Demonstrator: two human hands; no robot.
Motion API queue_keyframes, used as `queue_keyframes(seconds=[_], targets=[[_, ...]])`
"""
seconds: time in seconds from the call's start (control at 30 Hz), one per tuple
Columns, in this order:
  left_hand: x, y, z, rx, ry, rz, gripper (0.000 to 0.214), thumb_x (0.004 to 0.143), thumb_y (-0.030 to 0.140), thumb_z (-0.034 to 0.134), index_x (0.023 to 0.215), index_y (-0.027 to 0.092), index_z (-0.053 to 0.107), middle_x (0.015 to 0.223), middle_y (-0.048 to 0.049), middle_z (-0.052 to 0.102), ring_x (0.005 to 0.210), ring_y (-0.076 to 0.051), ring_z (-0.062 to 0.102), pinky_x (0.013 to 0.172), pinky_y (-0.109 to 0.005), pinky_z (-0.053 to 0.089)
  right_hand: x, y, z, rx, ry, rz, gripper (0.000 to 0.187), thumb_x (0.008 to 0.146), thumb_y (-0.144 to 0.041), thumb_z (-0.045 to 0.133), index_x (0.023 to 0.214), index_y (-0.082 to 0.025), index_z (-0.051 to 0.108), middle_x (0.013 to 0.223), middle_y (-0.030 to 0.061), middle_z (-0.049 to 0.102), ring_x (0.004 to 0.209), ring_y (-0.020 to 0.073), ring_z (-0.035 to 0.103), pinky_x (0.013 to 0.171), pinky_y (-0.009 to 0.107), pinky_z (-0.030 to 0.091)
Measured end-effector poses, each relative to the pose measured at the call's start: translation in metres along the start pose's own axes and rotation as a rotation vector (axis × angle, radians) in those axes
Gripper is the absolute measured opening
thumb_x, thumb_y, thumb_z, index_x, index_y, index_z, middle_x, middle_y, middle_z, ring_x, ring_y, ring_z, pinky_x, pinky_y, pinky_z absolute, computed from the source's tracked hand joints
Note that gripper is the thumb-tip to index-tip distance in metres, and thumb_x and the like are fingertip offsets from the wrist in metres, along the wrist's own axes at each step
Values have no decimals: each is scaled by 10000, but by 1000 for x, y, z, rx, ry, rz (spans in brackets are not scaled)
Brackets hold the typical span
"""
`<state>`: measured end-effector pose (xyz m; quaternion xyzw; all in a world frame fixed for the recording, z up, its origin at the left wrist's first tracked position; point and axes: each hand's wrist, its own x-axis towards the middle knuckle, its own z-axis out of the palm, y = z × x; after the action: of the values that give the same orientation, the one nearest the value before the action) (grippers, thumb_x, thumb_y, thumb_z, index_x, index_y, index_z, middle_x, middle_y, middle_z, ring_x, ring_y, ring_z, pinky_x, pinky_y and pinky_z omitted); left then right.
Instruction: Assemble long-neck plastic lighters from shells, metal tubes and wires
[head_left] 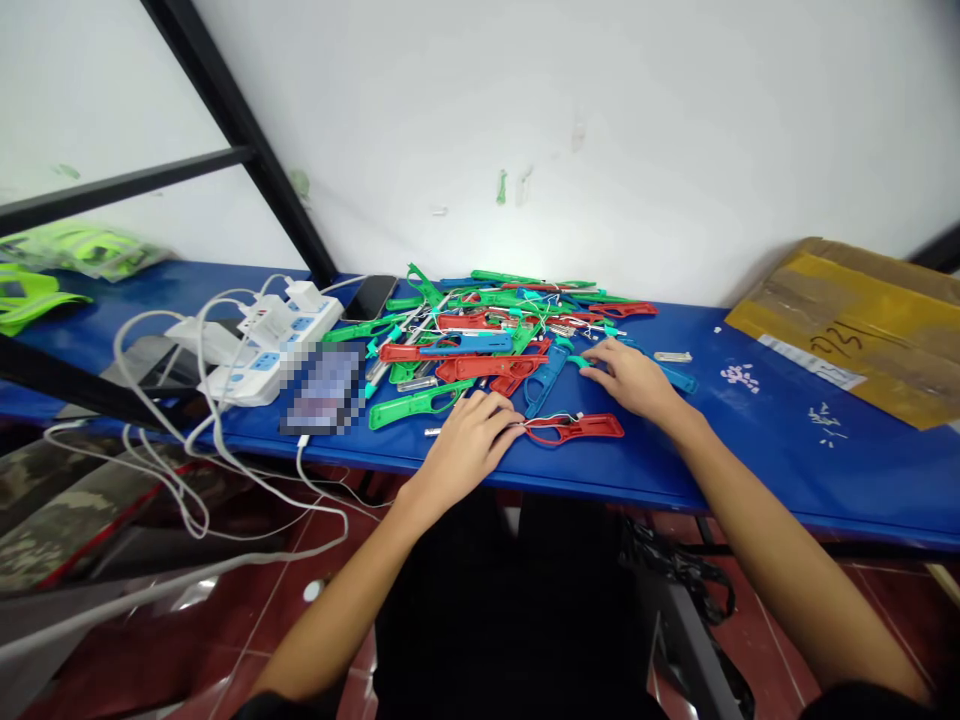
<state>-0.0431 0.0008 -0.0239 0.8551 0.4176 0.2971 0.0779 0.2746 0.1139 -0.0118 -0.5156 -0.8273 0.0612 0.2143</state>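
A heap of red, green and blue plastic handle-shaped parts point(495, 335) lies on the blue table point(750, 450) against the white wall. My left hand point(469, 440) rests at the table's front edge with its fingers curled, touching the end of a lone red part point(574, 429) that has white wire on it. My right hand point(634, 380) lies flat with fingers stretched toward a teal part point(579, 362) at the heap's right edge. Neither hand lifts anything.
A white power strip point(262, 345) with plugs and white cables point(180, 440) sits at the left beside two phones point(324, 390). A brown cardboard box point(855, 325) lies at the right. Small white bits point(740, 375) dot the table. Green items point(45, 270) lie far left.
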Motion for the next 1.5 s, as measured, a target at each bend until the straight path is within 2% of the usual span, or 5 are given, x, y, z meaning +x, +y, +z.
queue_keyframes(seconds=[0.27,0.43,0.77,1.23,1.5], targets=[[-1,0,0,22,1,1,251,1153,363,566,1190,213,765,1188,-70,753,1074,-236,663,979,-410,500,-35,-50,-27,188,104,-114,328,1103,-494,601,1251,-234,734,1143,98,760,895,238,700,786,371,557],[0,1,-1,26,-15,-4,239,1148,361,574,1198,214,755,1186,-65,753,1074,-239,662,983,-414,499,-80,-85,-17,340,81,-181,253,1112,-375,639,1336,-279,709,1208,75,766,1064,232,728,912,360,596],[6,12,-8,-33,-20,-24,219,1129,351,619,1299,233,692,1279,-64,770,1171,-259,694,1041,-432,511,-95,-87,5,200,220,-220,300,1112,-264,622,1405,-275,686,1213,95,781,1038,260,707,932,438,603],[44,22,-9,5,-198,-51,165,1006,238,791,1167,263,762,1132,-18,828,1019,-239,793,848,-329,589,-100,-92,-4,333,41,-191,298,1144,-299,544,1405,-293,690,1276,108,742,1163,260,723,1028,452,627],[37,16,-1,-140,-149,-105,80,1047,217,725,1078,255,788,1098,-7,828,1015,-218,776,890,-333,582,-99,-91,-3,287,24,-241,400,1133,-282,564,1518,-347,651,1255,96,749,1145,276,712,1009,474,627]])
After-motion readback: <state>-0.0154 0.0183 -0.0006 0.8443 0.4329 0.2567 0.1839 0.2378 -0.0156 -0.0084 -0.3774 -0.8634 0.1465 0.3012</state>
